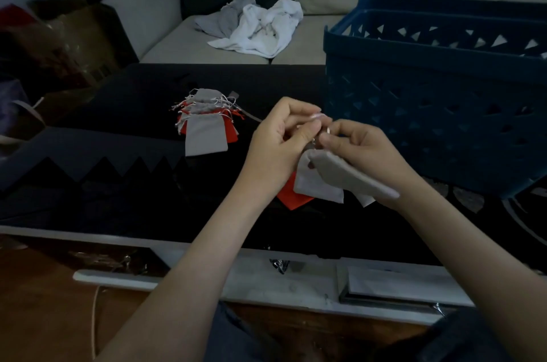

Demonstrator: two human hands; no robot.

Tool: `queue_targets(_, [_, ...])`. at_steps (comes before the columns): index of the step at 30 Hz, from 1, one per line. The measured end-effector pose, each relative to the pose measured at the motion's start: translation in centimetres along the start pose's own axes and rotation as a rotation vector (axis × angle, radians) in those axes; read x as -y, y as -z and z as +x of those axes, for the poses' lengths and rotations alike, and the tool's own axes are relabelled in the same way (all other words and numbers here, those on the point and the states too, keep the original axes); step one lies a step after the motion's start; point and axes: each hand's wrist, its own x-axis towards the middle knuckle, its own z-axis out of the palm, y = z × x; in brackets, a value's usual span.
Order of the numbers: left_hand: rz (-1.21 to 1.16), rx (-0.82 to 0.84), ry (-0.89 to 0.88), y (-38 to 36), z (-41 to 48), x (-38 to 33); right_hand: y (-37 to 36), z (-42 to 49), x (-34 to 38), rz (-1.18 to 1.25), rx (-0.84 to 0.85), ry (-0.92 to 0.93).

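Grey pouch [319, 184]: it hangs between both hands, above the near part of the black table [118, 184].

Hands:
- The left hand [275, 136] has its fingers curled and pinches the mouth of the pouch.
- The right hand [364, 139] meets it fingertip to fingertip and pinches the same spot, where a pale cord [328, 130] shows.
- It cannot be told whether the cord is being drawn tight or knotted.

Other items at the hands:
- A folded grey pouch [355, 176] lies under the right hand's fingers.
- A red pouch [296, 199] shows below the left wrist. It cannot be told whether it is held or lies on the table.

Further out:
- A stack of pouches [204, 128], grey and red, lies on the table beyond the left hand and well apart from it. Its cords fan out at the far end.
- A blue basket [444, 113] stands to the right. Its contents are hidden.
- Behind the table, a sofa [310, 48] carries a heap of cloth [260, 24].

Progress, as a judgement:
- The stack looks like finished work, so a good part of the job is done.
- 1 pouch is in process.
- At least 2 more wait at the hands.
- It cannot be told whether the basket holds further stock.
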Motion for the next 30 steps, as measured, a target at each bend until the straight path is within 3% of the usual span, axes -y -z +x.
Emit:
queue_targets(9, [0.432,0.076,-0.075,0.5,0.3,1.4,0.0,0.2,-0.5,-0.15,0.001,0.054])
queue_targets(16, [0.344,-0.038,0.118,-0.2,0.3,1.5,-0.5,0.2,-0.9,-0.235,-0.161,0.163])
queue_targets(21, [0.391,-0.111,0.098,-1.1,-0.1,1.9,-1.0,0.4,-1.6,-0.213,-0.218,0.197])
queue_targets(27, [0.289,-0.008,0.145,-1.2,-0.4,1.8,-0.9,0.3,-1.0,-0.181,-0.26,0.214])
queue_targets(30, [0.387,0.032,0.042,-1.4,-0.7,1.3,-0.5,0.4,-0.7,-0.111,-0.311,0.193])
